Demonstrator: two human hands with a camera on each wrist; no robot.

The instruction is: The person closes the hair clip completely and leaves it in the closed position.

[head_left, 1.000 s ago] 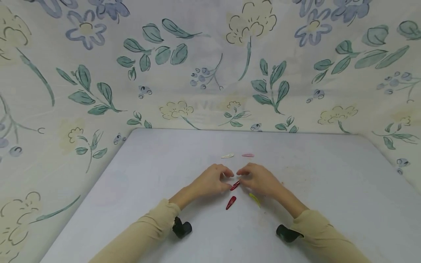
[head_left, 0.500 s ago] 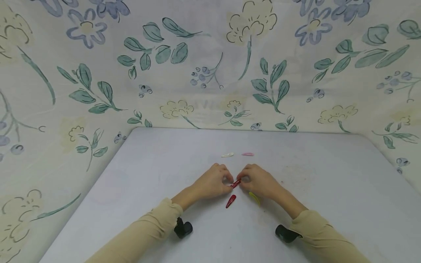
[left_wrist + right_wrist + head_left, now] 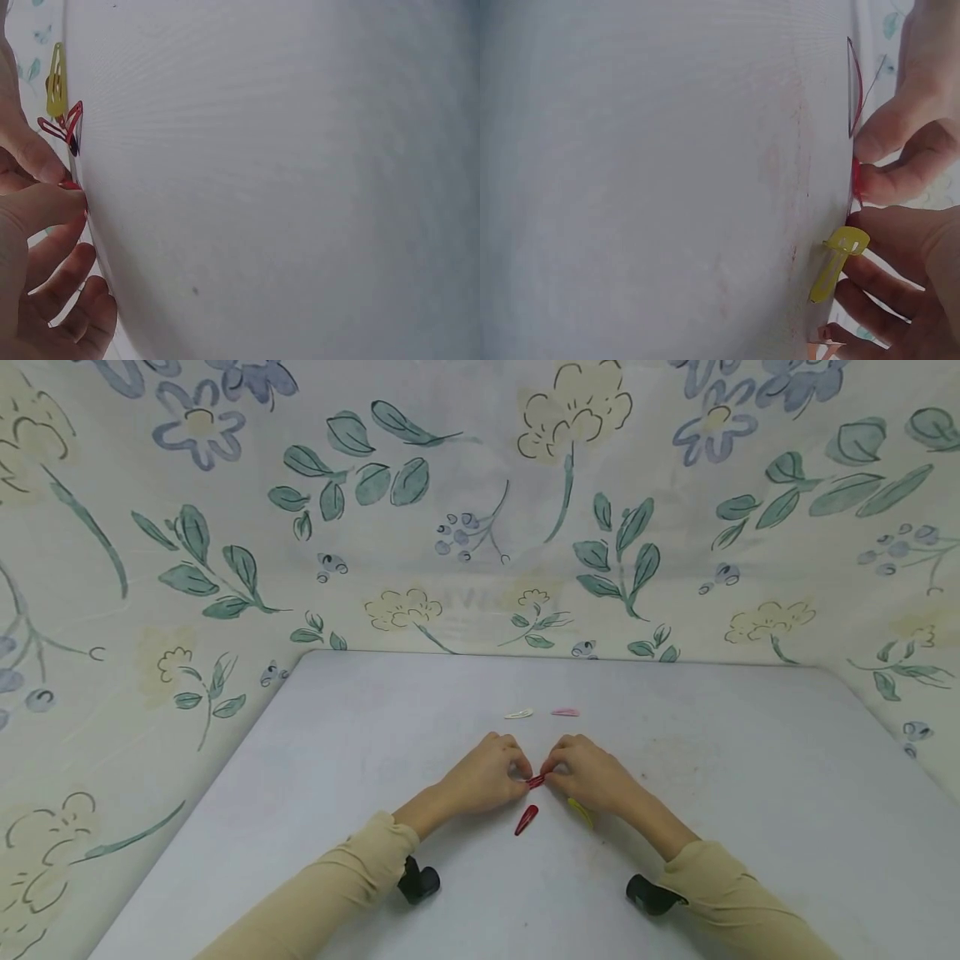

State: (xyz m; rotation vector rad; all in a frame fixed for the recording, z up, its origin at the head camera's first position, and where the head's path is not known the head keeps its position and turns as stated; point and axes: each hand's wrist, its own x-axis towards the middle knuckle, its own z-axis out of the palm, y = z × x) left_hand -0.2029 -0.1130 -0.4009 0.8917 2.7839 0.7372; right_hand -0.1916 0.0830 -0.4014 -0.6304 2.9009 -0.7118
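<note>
Both hands meet over the middle of the white table at one red snap hair clip (image 3: pixel 536 782). My left hand (image 3: pixel 483 774) pinches its left end between thumb and forefinger. At the opposite end, the thumb and forefinger of my right hand (image 3: pixel 588 774) grip it; fingertips cover much of this clip. A second red hair clip (image 3: pixel 527 820) lies just in front of the hands; in the left wrist view this red clip (image 3: pixel 73 127) stands snapped open. Close by the right hand lies a yellow hair clip (image 3: pixel 580 812), also seen open in the right wrist view.
Beyond the hands, a white hair clip (image 3: pixel 519 714) and a pink hair clip (image 3: pixel 566 712) lie side by side on the table (image 3: pixel 360 718). Black wrist cameras hang below both sleeves. A flower-printed cloth (image 3: pixel 480 568) rises behind the table.
The right fingers, first just at the red hair clip, have closed on its end, and the left thumb and forefinger have come together on it. The clip has turned more level between the hands.
</note>
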